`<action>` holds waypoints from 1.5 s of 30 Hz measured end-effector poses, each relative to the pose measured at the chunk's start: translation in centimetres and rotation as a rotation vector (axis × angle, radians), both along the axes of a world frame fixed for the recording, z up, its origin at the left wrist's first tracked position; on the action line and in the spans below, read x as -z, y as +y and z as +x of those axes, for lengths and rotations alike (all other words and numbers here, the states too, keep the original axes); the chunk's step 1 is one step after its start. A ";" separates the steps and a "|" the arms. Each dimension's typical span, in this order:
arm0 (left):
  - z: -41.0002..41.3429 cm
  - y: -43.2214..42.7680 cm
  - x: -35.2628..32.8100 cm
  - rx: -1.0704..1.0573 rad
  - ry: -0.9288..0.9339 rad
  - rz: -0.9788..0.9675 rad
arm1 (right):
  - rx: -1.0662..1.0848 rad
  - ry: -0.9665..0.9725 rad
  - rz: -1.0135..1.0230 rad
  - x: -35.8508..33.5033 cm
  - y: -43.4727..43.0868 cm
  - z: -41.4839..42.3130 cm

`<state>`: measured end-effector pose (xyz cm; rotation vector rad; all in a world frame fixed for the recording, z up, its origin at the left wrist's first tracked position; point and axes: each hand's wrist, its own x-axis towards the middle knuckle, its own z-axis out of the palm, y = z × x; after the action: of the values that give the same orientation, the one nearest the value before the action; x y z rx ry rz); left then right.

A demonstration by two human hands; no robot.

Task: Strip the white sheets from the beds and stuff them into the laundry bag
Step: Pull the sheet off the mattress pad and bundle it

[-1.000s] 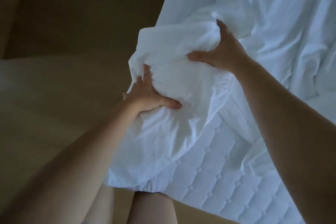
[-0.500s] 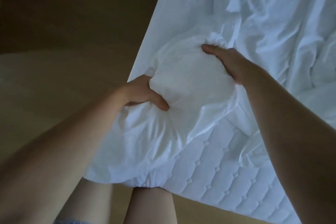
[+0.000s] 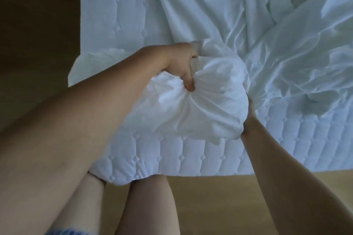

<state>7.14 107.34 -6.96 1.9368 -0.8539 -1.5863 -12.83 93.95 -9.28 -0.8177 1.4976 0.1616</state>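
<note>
I am partway through stripping this bed: I have balled up one end of the white sheet (image 3: pixel 208 107) over the near edge of the mattress (image 3: pixel 191 160), while the rest of it lies crumpled across the far and right side of the mattress. My left hand (image 3: pixel 181 66) reaches in from the mattress's near left corner, arm outstretched, its thumb dug into the top of the wad and clamped on it. My right hand (image 3: pixel 249 115) comes up against the wad's right flank, well apart from the left; its fingers are buried in cloth, so I cannot tell how they lie. Next, I judge, I must drag the remaining sheet free toward the near edge. The laundry bag is not in view.
</note>
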 end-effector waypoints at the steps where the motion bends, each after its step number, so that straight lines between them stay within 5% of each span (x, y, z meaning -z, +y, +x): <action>1: -0.3 0.1 0.2 0.041 -0.122 0.015 | 0.014 -0.049 0.020 -0.3 0.0 0.0; 4: -2.7 2.5 -0.3 0.032 -0.620 0.017 | -0.097 -0.036 -0.066 0.0 -0.5 0.1; 7: -6.6 6.4 -0.6 -0.296 -1.075 -0.028 | -0.240 0.233 -0.530 -0.2 -0.4 -0.3; 9: -8.5 8.0 -0.1 -0.406 -1.157 0.075 | -0.216 0.142 -0.711 -1.0 0.5 -0.1; 15: -8.4 8.6 -1.2 -0.619 -0.896 0.352 | -0.561 0.012 -0.521 -3.1 1.9 0.5; 22: -7.8 13.9 -0.7 -0.981 -0.570 0.480 | -0.600 0.052 -0.433 -1.7 0.9 2.3; 27: -5.4 14.4 2.0 -1.417 -0.173 0.360 | -0.550 0.018 -0.315 -1.3 0.0 4.2; 33: -4.3 16.7 2.3 -1.514 0.316 0.206 | -0.557 -0.214 0.172 -0.6 2.9 7.0; 37: -3.4 16.9 2.4 -1.553 0.437 0.139 | -0.657 -0.220 -0.045 1.5 6.0 9.2; 43: -3.7 16.3 2.7 -1.636 0.451 0.111 | -0.734 0.049 -0.246 2.9 5.9 8.8; 45: -3.6 16.4 2.3 -1.609 0.293 0.167 | -0.661 0.104 -0.394 2.0 5.9 8.5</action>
<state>3.52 123.77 -9.30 1.5241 0.8703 -0.7874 -4.31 99.88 -11.31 -1.6313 1.3219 0.4108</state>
